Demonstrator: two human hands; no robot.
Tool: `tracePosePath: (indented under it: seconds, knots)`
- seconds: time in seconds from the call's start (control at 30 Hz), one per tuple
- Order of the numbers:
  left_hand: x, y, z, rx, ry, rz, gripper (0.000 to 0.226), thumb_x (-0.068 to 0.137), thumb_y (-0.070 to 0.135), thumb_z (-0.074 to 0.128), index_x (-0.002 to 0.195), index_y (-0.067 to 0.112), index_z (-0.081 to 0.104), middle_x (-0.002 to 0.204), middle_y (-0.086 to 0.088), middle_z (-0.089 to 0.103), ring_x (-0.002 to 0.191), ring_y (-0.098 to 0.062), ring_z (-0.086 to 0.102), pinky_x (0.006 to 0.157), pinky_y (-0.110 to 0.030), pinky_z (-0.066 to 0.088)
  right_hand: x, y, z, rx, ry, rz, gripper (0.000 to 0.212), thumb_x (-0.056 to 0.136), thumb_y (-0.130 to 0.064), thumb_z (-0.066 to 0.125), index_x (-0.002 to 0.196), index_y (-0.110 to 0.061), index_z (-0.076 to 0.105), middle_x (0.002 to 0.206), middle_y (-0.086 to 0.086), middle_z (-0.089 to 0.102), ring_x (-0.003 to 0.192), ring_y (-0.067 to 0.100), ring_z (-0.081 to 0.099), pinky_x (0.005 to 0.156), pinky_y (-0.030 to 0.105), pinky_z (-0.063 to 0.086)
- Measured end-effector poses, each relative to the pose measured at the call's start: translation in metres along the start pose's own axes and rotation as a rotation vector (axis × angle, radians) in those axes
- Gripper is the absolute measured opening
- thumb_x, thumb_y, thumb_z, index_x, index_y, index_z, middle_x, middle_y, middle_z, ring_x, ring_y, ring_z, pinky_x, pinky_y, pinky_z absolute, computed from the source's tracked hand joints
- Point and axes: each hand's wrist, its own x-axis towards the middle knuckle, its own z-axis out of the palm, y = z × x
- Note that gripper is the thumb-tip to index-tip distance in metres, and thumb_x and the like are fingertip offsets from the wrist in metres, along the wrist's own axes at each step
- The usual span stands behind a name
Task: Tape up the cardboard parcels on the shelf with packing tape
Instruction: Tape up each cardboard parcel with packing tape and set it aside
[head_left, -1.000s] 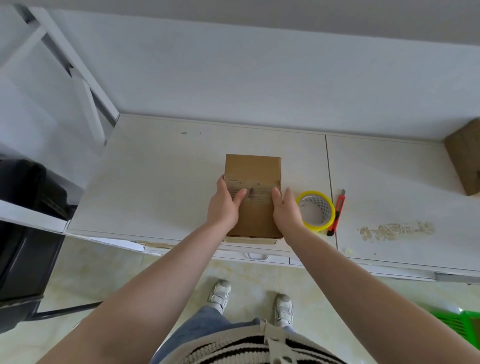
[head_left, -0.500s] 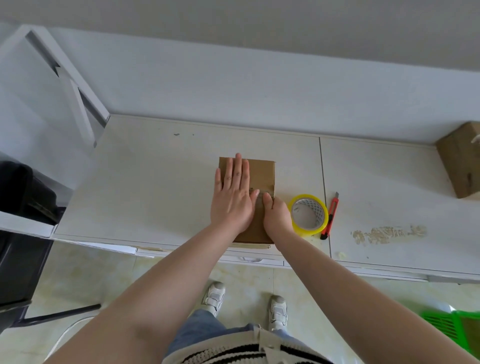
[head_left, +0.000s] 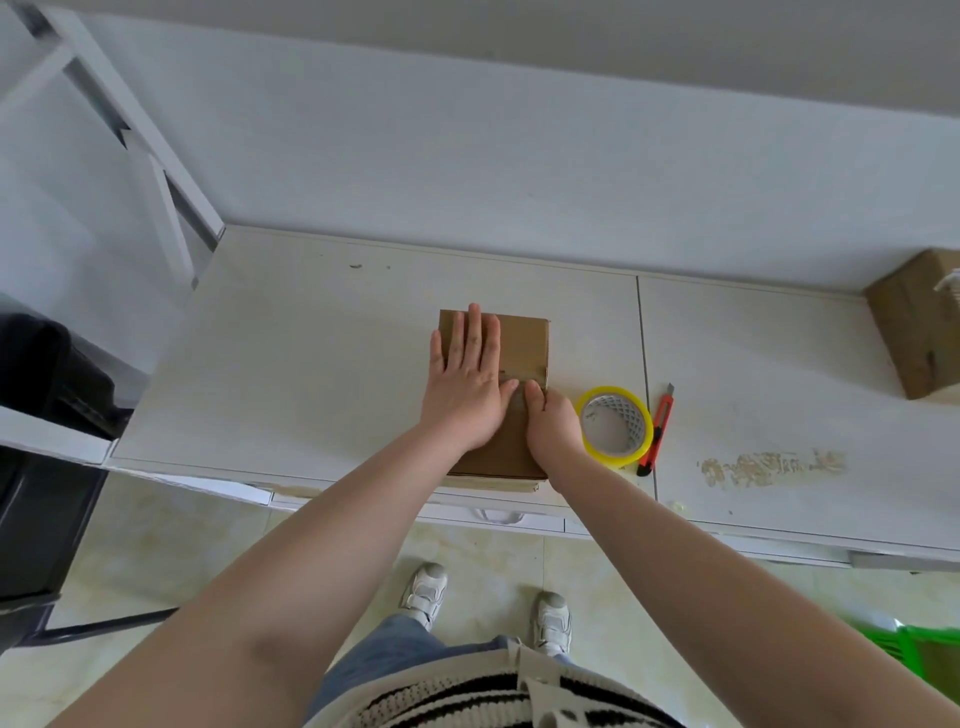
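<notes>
No readable text anywhere.

The cardboard parcel (head_left: 522, 353), the tape roll (head_left: 615, 427), the red cutter (head_left: 656, 431) to its right and the far-right box (head_left: 914, 322) bear no legible print, label or number.

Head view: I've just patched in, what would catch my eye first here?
The brown cardboard parcel at the front middle of the white shelf, with the left hand pressed flat on it and the right hand at its seam. Just right of it lie a yellow tape roll and a red utility knife.
</notes>
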Motion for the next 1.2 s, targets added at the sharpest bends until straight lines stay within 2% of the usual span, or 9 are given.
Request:
tracePosePath:
  seconds: [0.13, 0.4, 0.5, 0.57, 0.7, 0.83, 0.97, 1.1, 1.2]
  knots:
    - [-0.021, 0.004, -0.003, -0.131, 0.086, -0.239, 0.097, 0.095, 0.062, 0.039, 0.155, 0.004, -0.011, 0.161, -0.019, -0.023, 0.150, -0.033, -0.016, 0.120, -0.049, -0.008, -0.005, 0.000, -0.002, 0.060, -0.027, 0.018, 0.045, 0.106, -0.040, 0.031, 0.114, -0.007, 0.061, 0.095, 0.008, 0.063, 0.097, 0.032, 0.061, 0.083, 0.038, 0.049]
    - [-0.009, -0.005, -0.028, -0.761, -0.168, -0.518, 0.128, 0.076, 0.081, 0.050, 0.153, 0.006, -0.019, 0.163, -0.012, -0.021, 0.151, -0.025, -0.015, 0.122, -0.053, 0.000, -0.028, -0.012, -0.015, 0.153, -0.098, -0.241, 0.051, 0.092, -0.047, 0.039, 0.139, -0.034, 0.052, 0.142, -0.010, 0.051, 0.132, 0.023, 0.041, 0.113, 0.048, 0.033]
    - [-0.004, -0.014, -0.026, -1.259, -0.288, -0.424, 0.118, 0.070, 0.073, 0.070, 0.157, 0.021, 0.008, 0.160, -0.013, 0.024, 0.142, -0.032, 0.036, 0.113, -0.051, 0.037, -0.034, -0.013, -0.020, -0.143, -0.021, -0.374, 0.049, 0.096, -0.019, 0.048, 0.143, -0.031, 0.048, 0.155, -0.011, 0.033, 0.136, 0.023, 0.027, 0.111, 0.051, 0.026]
    - [-0.009, -0.014, -0.022, -1.461, -0.308, -0.408, 0.076, 0.089, 0.048, 0.067, 0.149, 0.020, 0.031, 0.141, -0.012, 0.052, 0.120, -0.028, 0.059, 0.099, -0.045, 0.052, -0.038, -0.010, -0.022, -0.259, 0.081, -0.421, 0.056, 0.093, -0.017, 0.059, 0.146, -0.028, 0.044, 0.156, -0.013, 0.032, 0.136, 0.022, 0.027, 0.110, 0.048, 0.026]
    - [-0.016, -0.013, -0.013, -1.498, -0.278, -0.386, 0.057, 0.098, 0.044, 0.055, 0.147, 0.022, 0.035, 0.134, -0.007, 0.058, 0.116, -0.024, 0.062, 0.097, -0.042, 0.053, -0.034, 0.005, -0.015, -0.358, 0.115, -0.494, 0.064, 0.093, -0.032, 0.063, 0.150, -0.016, 0.038, 0.160, -0.003, 0.026, 0.136, 0.026, 0.026, 0.111, 0.041, 0.027]
    - [-0.016, -0.017, -0.019, -1.402, -0.245, -0.379, 0.044, 0.097, 0.041, 0.058, 0.136, 0.022, 0.050, 0.128, -0.005, 0.063, 0.112, -0.022, 0.062, 0.094, -0.039, 0.052, -0.037, 0.010, 0.002, -0.416, 0.190, -0.582, 0.064, 0.095, -0.047, 0.036, 0.145, -0.008, 0.045, 0.156, 0.008, 0.036, 0.128, 0.032, 0.032, 0.105, 0.048, 0.035]
    - [-0.017, -0.013, -0.024, -1.342, -0.188, -0.382, 0.041, 0.088, 0.041, 0.071, 0.123, 0.021, 0.063, 0.111, 0.001, 0.070, 0.101, -0.016, 0.066, 0.078, -0.027, 0.052, -0.035, 0.011, 0.006, -0.386, 0.214, -0.599, 0.060, 0.097, -0.037, 0.023, 0.144, -0.008, 0.047, 0.156, 0.007, 0.036, 0.128, 0.028, 0.029, 0.106, 0.050, 0.036]
    - [-0.018, -0.015, -0.020, -1.307, -0.143, -0.433, 0.032, 0.097, 0.043, 0.057, 0.120, 0.020, 0.059, 0.120, -0.004, 0.067, 0.108, -0.023, 0.065, 0.095, -0.040, 0.052, -0.034, 0.013, 0.006, -0.403, 0.199, -0.603, 0.063, 0.093, -0.030, 0.019, 0.148, -0.010, 0.041, 0.157, 0.005, 0.032, 0.130, 0.028, 0.029, 0.108, 0.048, 0.033]
    - [-0.018, -0.016, -0.017, -1.166, -0.062, -0.398, 0.053, 0.101, 0.040, 0.051, 0.149, 0.023, 0.036, 0.146, -0.003, 0.051, 0.126, -0.023, 0.054, 0.108, -0.041, 0.042, -0.033, 0.012, 0.007, -0.413, 0.199, -0.593, 0.063, 0.094, -0.031, 0.018, 0.150, -0.011, 0.038, 0.158, 0.004, 0.031, 0.132, 0.029, 0.028, 0.109, 0.048, 0.033]
